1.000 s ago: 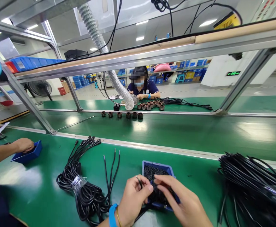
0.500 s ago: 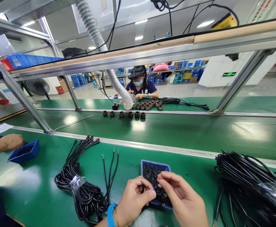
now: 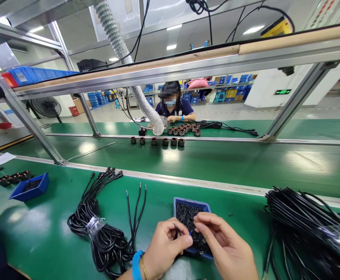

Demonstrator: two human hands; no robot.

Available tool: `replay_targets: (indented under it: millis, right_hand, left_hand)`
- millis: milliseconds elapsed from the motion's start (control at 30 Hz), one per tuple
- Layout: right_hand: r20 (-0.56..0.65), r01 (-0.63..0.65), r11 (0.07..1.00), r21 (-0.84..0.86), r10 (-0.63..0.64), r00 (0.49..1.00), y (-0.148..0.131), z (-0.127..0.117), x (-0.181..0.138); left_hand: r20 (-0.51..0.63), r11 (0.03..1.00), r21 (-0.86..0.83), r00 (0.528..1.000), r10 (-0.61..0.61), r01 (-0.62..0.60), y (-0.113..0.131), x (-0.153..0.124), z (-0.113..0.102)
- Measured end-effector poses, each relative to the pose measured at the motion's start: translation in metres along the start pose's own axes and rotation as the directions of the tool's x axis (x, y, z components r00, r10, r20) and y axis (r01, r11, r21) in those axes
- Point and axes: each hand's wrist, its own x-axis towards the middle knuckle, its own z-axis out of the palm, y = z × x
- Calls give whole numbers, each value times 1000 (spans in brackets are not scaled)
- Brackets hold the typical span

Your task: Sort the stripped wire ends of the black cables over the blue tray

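My left hand (image 3: pixel 168 241), with a blue band at the wrist, is closed around a black cable (image 3: pixel 175 230) whose end sticks up between the fingers. A tiny blue wire tip (image 3: pixel 190 232) shows just past my left thumb. Close on its right, my right hand (image 3: pixel 228 245) pinches thumb and forefinger together; whatever is between them is too small to make out. Both hands hover over the near part of a blue bin (image 3: pixel 192 201) full of short black tube pieces (image 3: pixel 186 213). To the left lies a tied coil of black cable (image 3: pixel 92 212) with several stripped ends.
A thick bundle of black cables (image 3: pixel 300 217) lies at right. Another blue bin (image 3: pixel 43 186) and copper-wound rings (image 3: pixel 15 177) stand at left. More rings (image 3: pixel 165 142) sit on the green belt (image 3: pixel 216 155) beyond. A metal frame crosses overhead; a co-worker (image 3: pixel 184 111) sits opposite.
The rings on the belt have shifted slightly right. A co-worker's hand at the left bin has pulled away, uncovering rings there. My hands stay nearly still; the blue tip now shows between them.
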Motion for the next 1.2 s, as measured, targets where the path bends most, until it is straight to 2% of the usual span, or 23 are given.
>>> replay_targets:
  millis: [200,400,467,600,800,933,1000,1033,1133,1167,1200]
  right_hand:
    - [87,1,1000,-29,1,996,4,-6,0]
    - [178,214,955,-204,-179,968,3,-11,5]
    - [207,237,949,-209,-193,959,2,-11,5]
    - [283,174,967,-187,-117,952,2,-12,4]
    - [343,-116,987,-114,149,927,11,-9,4]
    - [406,-68,982,-179,137,904,11,-8,3]
    - [453,-55,972,-230,157,878,5,-14,5]
    - [501,-52,967,-250,175,847,1,-20,6]
    - [688,-9,954,-299,222,691,-8,-39,13]
    - [706,25,943,-331,230,670,-7,-44,15]
    - [688,80,922,-379,223,691,-4,-46,18]
  left_hand:
    - [9,1000,7,1000,-7,7,0,-1,1]
    - [-4,1000,-4,1000,-10,10,-1,0,2]
    - [-8,1000,-15,1000,-17,17,0,1,2]
    - [-17,999,-43,1000,-18,17,4,-1,0]
    - [-59,987,-158,998,5,-14,6,-2,1]
    - [-71,986,-165,997,-16,5,0,-1,3]
    - [-66,990,-143,998,-9,-1,-1,-3,3]
    - [-68,992,-120,998,18,-26,0,-4,2]
    - [-101,990,-55,987,125,-131,8,-6,-1]
    - [-108,987,-66,984,139,-147,10,-5,-3]
    - [-109,984,-99,985,135,-146,12,-5,-4]
